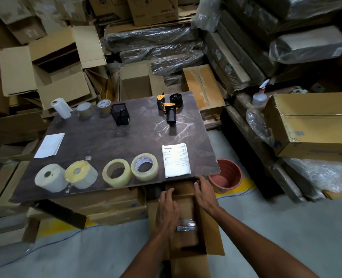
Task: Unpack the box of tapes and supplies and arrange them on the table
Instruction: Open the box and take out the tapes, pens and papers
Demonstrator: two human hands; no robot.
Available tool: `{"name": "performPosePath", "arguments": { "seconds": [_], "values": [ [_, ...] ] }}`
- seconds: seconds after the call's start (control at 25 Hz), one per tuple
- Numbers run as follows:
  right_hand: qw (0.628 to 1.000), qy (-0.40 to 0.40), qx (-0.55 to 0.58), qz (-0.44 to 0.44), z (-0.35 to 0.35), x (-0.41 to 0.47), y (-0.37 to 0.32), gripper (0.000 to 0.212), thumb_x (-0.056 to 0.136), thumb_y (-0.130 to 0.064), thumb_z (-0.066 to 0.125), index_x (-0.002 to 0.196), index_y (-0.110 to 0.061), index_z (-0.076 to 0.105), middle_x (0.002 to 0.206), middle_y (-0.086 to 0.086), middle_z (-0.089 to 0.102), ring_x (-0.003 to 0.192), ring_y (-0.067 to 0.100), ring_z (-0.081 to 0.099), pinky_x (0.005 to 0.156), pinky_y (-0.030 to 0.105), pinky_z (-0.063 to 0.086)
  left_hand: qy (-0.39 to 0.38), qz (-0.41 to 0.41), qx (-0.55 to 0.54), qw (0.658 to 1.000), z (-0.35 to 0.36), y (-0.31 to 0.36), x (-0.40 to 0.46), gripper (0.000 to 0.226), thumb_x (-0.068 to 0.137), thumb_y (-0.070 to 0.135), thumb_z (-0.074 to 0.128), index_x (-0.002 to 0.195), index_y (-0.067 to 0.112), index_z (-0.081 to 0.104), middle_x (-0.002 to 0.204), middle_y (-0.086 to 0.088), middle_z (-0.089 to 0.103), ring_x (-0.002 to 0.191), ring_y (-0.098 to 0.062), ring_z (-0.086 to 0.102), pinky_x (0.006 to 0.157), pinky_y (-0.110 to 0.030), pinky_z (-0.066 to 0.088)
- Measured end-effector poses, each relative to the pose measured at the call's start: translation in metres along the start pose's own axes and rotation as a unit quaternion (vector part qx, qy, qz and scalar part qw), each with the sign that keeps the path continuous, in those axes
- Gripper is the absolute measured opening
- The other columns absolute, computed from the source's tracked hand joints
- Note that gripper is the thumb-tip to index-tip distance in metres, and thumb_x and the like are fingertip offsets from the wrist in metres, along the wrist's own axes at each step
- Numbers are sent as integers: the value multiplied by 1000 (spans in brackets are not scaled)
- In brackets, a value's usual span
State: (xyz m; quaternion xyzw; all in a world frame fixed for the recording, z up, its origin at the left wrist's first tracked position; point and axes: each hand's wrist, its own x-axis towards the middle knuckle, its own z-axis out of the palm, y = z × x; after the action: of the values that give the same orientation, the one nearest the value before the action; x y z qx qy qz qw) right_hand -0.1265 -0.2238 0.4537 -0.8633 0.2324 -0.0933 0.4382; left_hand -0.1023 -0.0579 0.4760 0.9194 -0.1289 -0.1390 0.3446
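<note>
The open cardboard box (212, 235) stands on the floor below the table's near edge. My left hand (168, 207) reaches into it, fingers spread on the cardboard inside. My right hand (204, 192) rests on the box's far right side by the table edge, fingers apart. A small clear packet (186, 226) lies inside by my left wrist. On the dark table (114, 137) sit two label rolls (49, 177) (81, 173), two clear tape rolls (117, 173) (145, 167), a printed label sheet (176, 160), a tape dispenser (169, 107), a mesh pen holder (120, 114), brown tape rolls (104, 106) and a white roll (61, 107).
A white paper (50, 145) lies at the table's left. A terracotta pot (227, 175) stands on the floor right of the table. Stacked cartons (314, 125) and plastic-wrapped bundles (156, 37) crowd all around. A spray bottle (260, 96) stands at the right.
</note>
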Motion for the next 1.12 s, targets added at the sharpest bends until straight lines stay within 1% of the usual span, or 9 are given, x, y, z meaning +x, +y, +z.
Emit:
{"name": "performPosePath", "arguments": {
  "seconds": [0.08, 0.2, 0.36, 0.44, 0.6, 0.76, 0.92, 1.0, 1.12],
  "values": [
    [999, -23, -5, 21, -5, -16, 7, 34, 102, -22, 44, 135, -14, 51, 119, 8, 65, 109, 23, 61, 94, 43, 50, -37, -15, -17, 999, 4, -6, -16, 48, 94, 9, 49, 140, 16, 49, 138, -3, 49, 125, -19, 48, 96, -17, 33],
    [997, -71, -6, 34, -11, -45, 20, 32, 102, -20, 45, 132, -11, 54, 116, 9, 67, 107, 26, 63, 91, 41, 51, -80, -44, -32, 995, 13, -18, -44, 47, 95, 12, 51, 141, 18, 49, 139, -3, 51, 128, -19, 49, 106, -28, 41],
    [988, -137, -16, 74, -10, -83, 41, 29, 102, -19, 45, 128, -13, 56, 104, 9, 68, 94, 25, 63, 79, 33, 48, -111, -78, -40, 990, 30, -35, -82, 45, 95, 14, 54, 140, 18, 49, 134, -4, 55, 119, -19, 54, 101, -34, 49],
    [982, -162, -17, 99, -4, -100, 56, 30, 101, -19, 44, 129, -15, 56, 106, 9, 68, 91, 21, 62, 76, 29, 47, -116, -86, -42, 989, 38, -43, -94, 41, 96, 10, 53, 136, 15, 52, 129, -6, 58, 113, -20, 57, 94, -30, 51],
    [974, -192, -24, 117, 8, -123, 79, 28, 101, -16, 45, 127, -15, 56, 114, 10, 68, 100, 24, 62, 84, 30, 49, -130, -123, -59, 982, 56, -63, -101, 38, 95, 4, 53, 132, 11, 55, 122, -4, 58, 110, -19, 57, 90, -25, 48],
    [968, -203, -32, 144, 36, -130, 104, 32, 100, -15, 46, 130, -14, 57, 124, 10, 67, 113, 29, 62, 94, 33, 50, -135, -184, -94, 969, 82, -97, -98, 43, 94, 10, 55, 136, 12, 53, 127, -11, 63, 113, -23, 60, 98, -34, 50],
    [963, -205, -60, 167, 82, -116, 147, 34, 101, -15, 47, 133, -12, 56, 127, 12, 65, 114, 30, 61, 93, 30, 47, -105, -235, -124, 958, 121, -144, -84, 41, 96, 11, 55, 137, 11, 54, 126, -10, 64, 113, -23, 59, 91, -24, 44],
    [960, -209, -68, 174, 109, -105, 175, 36, 99, -13, 50, 134, -10, 56, 127, 12, 65, 115, 31, 61, 91, 28, 46, -118, -244, -122, 955, 149, -170, -76, 41, 98, 13, 54, 139, 13, 52, 130, -8, 63, 117, -23, 59, 94, -26, 45],
    [952, -223, -74, 194, 145, -90, 215, 41, 92, -7, 56, 133, -11, 58, 125, 11, 67, 111, 29, 63, 92, 32, 51, -138, -247, -136, 950, 193, -204, -58, 42, 98, 13, 54, 140, 13, 51, 135, -10, 61, 121, -24, 58, 101, -31, 46]
  ]
}}
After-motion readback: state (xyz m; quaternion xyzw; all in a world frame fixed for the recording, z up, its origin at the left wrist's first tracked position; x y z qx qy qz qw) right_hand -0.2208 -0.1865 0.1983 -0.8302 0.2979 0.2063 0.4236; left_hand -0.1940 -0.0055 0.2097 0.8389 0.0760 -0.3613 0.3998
